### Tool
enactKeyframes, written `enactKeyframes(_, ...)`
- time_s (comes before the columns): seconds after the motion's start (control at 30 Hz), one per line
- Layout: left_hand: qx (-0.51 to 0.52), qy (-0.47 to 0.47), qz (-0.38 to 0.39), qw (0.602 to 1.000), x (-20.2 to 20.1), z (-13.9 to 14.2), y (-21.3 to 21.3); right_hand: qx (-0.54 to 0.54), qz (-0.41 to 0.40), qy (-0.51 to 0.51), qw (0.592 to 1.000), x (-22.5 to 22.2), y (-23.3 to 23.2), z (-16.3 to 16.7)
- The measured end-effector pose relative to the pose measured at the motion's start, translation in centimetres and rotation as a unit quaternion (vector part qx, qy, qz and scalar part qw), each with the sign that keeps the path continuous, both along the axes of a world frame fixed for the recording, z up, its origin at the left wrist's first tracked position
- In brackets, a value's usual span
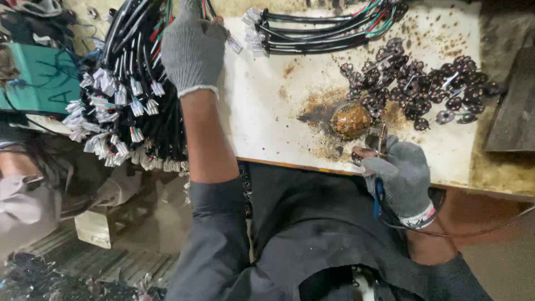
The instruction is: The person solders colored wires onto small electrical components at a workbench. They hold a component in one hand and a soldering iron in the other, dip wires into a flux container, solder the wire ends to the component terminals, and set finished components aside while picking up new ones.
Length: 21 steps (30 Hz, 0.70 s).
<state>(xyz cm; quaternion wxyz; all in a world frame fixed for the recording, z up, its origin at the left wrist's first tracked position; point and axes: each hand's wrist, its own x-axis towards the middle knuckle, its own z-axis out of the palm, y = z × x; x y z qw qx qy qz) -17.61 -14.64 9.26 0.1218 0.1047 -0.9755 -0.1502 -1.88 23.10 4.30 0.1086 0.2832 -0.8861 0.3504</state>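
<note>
Reaching away from the body with the left hand (192, 47), gloved in grey knit, fingers curled down among the hanging bundle of black sheathed cables with white plastic end plugs (125, 95) just off the left edge of the stained white tabletop (267, 106); fingers seeming to be closing on a strand or two, though the grip itself lying hidden behind the glove's back. Long axis of that bundle running from the far edge toward the near edge, plugs dangling at the near end, directly under and left of this hand. Holding, in the right hand (401, 173), also grey-gloved and closed, a small metal tool with a blue handle (380, 167) at the near edge, tip pointing toward the round brownish crusted lump (351, 120) just beyond. Lying well apart from the right hand: one second, smaller bundle of black cables (329, 28), long axis parallel to the far edge. Counting: two hands, two cable bundles, one lump, one tool, and one heap of small dark round discs (418, 83) toward the far right corner, too many and overlapping to number. Left hand clearly nearer the hanging bundle.
</note>
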Motion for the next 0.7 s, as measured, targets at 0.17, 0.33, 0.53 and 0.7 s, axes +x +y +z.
enactKeyframes(0.17, -0.059, -0.08, 0.081, 0.992, -3.6, 1.1, 1.4, 0.016, 0.014, 0.026, 0.999, 0.2, 0.5, 0.7)
enactKeyframes(0.33, -0.05, -0.053, 0.059, 0.996, -3.2, 2.6, 2.6, 0.026, 0.022, 0.016, 0.999, 0.3, 0.9, 1.0)
enactKeyframes(0.53, -0.05, -0.03, 0.063, 0.996, -2.3, 4.2, 2.5, -0.078, 0.025, -0.091, 0.992, 0.8, 0.3, 1.7)
enactKeyframes(0.7, -0.074, -0.039, 0.043, 0.996, -2.3, 5.0, 1.3, 0.023, -0.03, -0.014, 0.999, 1.2, -0.7, 2.9)
